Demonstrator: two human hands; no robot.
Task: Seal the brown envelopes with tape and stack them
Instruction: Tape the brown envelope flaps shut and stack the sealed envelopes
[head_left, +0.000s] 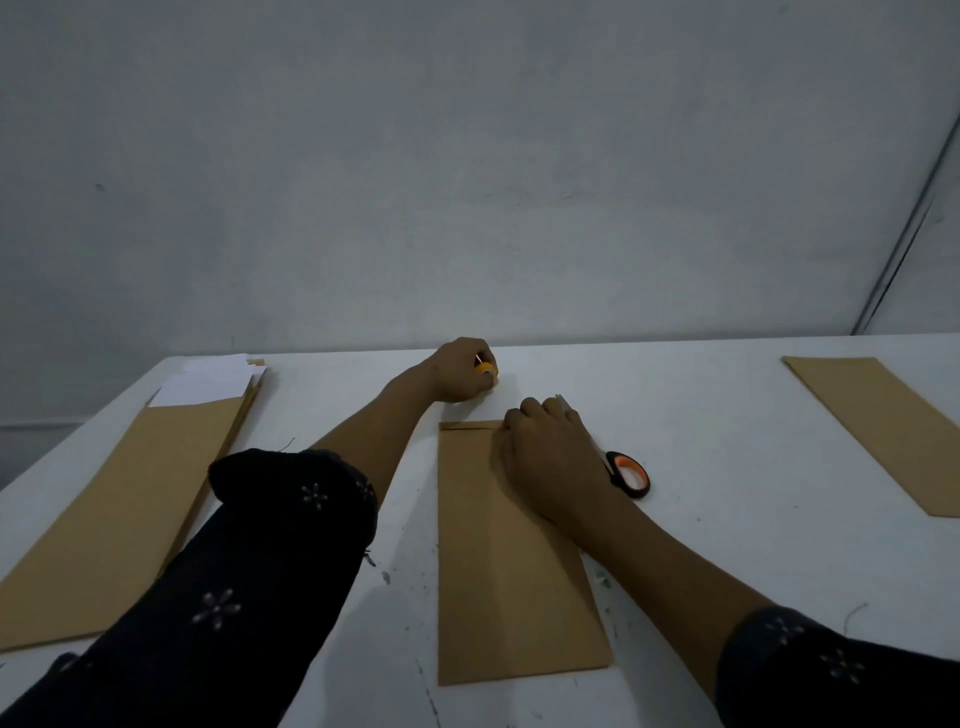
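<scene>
so the middle brown envelope (514, 561) lies flat on the white bench (727, 545), right hand (550, 457) curled over its top edge, pressing there. left hand (462, 371) is just past it, fingers closed round a small orange tape roll (485, 368). scissors (629, 475) peek out beside the right wrist, envelope stack (124, 509) far left, one more envelope (883, 431) far right

Matt brown paper envelope (514, 571); scuffed white table (727, 519); plastic-handled scissors (628, 475).
</scene>
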